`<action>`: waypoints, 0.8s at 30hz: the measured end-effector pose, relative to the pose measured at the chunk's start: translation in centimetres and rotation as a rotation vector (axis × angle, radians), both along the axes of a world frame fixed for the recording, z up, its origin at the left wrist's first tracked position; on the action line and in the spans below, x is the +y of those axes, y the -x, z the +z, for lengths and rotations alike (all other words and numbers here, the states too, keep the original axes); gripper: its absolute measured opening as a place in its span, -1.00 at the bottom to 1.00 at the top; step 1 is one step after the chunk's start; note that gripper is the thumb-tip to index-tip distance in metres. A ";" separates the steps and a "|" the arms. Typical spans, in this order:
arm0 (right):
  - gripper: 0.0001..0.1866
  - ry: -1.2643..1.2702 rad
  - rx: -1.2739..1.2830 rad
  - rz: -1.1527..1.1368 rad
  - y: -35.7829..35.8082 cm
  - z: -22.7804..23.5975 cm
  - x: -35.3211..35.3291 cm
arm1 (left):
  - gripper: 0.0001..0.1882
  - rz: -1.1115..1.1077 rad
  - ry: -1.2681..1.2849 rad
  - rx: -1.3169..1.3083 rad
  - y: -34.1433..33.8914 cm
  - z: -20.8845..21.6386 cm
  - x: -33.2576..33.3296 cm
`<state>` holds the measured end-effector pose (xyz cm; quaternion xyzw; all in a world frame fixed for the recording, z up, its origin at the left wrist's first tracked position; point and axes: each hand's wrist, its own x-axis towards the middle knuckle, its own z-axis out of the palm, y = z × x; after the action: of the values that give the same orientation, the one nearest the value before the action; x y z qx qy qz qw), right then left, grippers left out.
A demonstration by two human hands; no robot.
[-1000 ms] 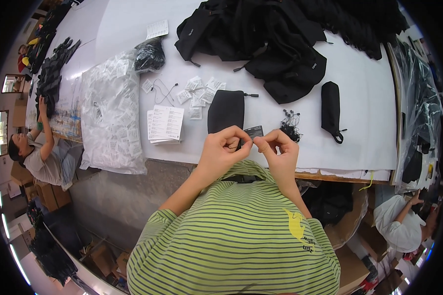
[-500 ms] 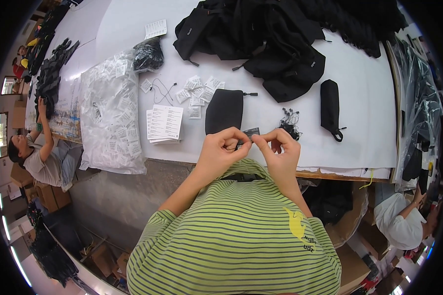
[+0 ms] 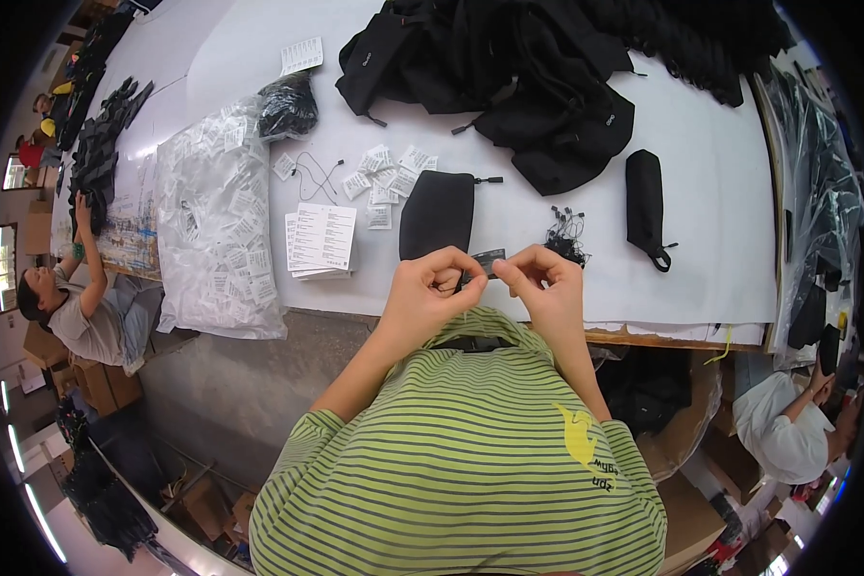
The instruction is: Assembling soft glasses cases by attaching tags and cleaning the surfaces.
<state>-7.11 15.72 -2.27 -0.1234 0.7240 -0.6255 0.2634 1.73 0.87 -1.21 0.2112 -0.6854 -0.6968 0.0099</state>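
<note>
Close in front of my chest, both hands meet at a small dark tag (image 3: pixel 491 260) with pale print. My left hand (image 3: pixel 434 293) is closed, its thumb and forefinger pinching the tag's left end; its other fingers are curled, and something black shows beneath them. At the tag's right end, the thumb and forefinger of my right hand (image 3: pixel 545 286) are pressed together. Just beyond my left hand lies a flat black fabric pouch (image 3: pixel 438 213) with a zip pull at its far right corner. A little pile of thin black cords (image 3: pixel 566 237) sits past my right hand.
Left of the pouch are small white packets (image 3: pixel 382 180), a stack of white printed cards (image 3: pixel 321 238) and a large clear bag of packets (image 3: pixel 217 226). A long black pouch (image 3: pixel 645 206) lies right. Black fabric bags (image 3: pixel 509 77) heap at the back. A co-worker (image 3: pixel 86 298) reaches in at left.
My right hand has shifted slightly left and the tag between my hands shows more of its face. The pouches, packets and cords have stayed in place.
</note>
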 end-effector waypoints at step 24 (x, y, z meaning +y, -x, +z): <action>-0.80 0.065 0.029 0.034 5.1 -2.5 3.2 | -0.92 -0.384 0.015 0.102 0.3 0.9 1.2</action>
<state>-12.19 18.93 -4.75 -0.1530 0.7050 -0.6422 0.2593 1.46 2.06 -0.29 0.0411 -0.7168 -0.6906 -0.0870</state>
